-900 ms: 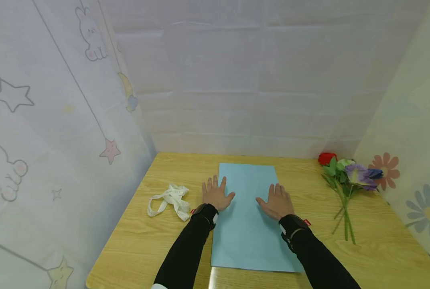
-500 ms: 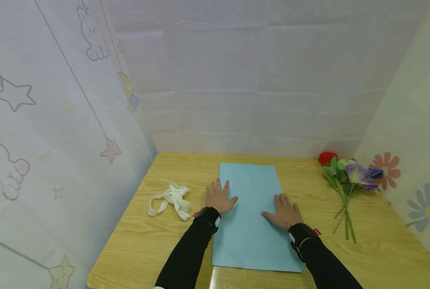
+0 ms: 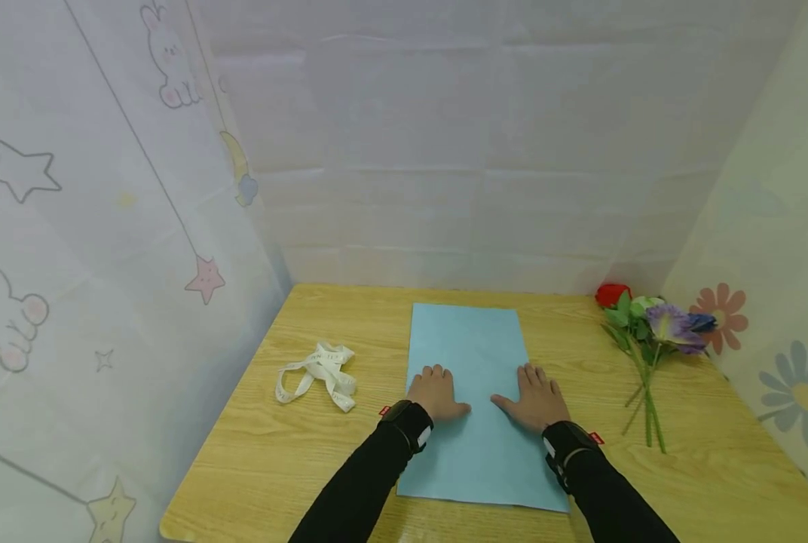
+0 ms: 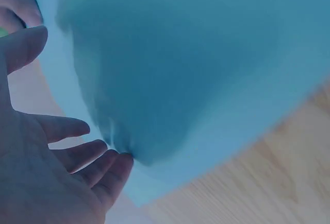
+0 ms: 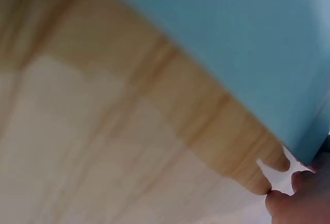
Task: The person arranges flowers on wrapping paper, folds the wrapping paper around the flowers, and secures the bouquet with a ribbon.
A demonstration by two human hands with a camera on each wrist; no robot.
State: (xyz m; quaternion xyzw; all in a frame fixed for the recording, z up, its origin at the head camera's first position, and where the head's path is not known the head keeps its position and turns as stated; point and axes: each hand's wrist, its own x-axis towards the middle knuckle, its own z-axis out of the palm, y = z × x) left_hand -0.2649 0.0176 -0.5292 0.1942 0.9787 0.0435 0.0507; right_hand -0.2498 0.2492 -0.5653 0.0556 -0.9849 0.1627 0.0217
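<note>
A long light-blue sheet of paper [image 3: 468, 347] lies lengthwise on the wooden table, its near edge slightly uneven. My left hand [image 3: 434, 394] is over the sheet's left half, thumb stretched toward the middle. In the left wrist view the fingers [image 4: 116, 175] are slightly bent, with their tips touching the blue surface. Across from it, my right hand [image 3: 533, 400] rests along the right edge with fingers straight and thumb pointing inward. The right wrist view catches only some of its fingers [image 5: 299, 198] at the lower right, beside the sheet's edge.
Left of the sheet lies a loosely heaped white printed ribbon [image 3: 322, 371]. A bunch of artificial flowers [image 3: 655, 324] with long green stems lies at the right. Behind the table [image 3: 268, 460] hangs a pale cloth backdrop [image 3: 445, 151].
My left hand has moved right and nearer me, from the sheet's left edge onto its surface. The right hand shifted right and toward me earlier, then stayed at the right edge.
</note>
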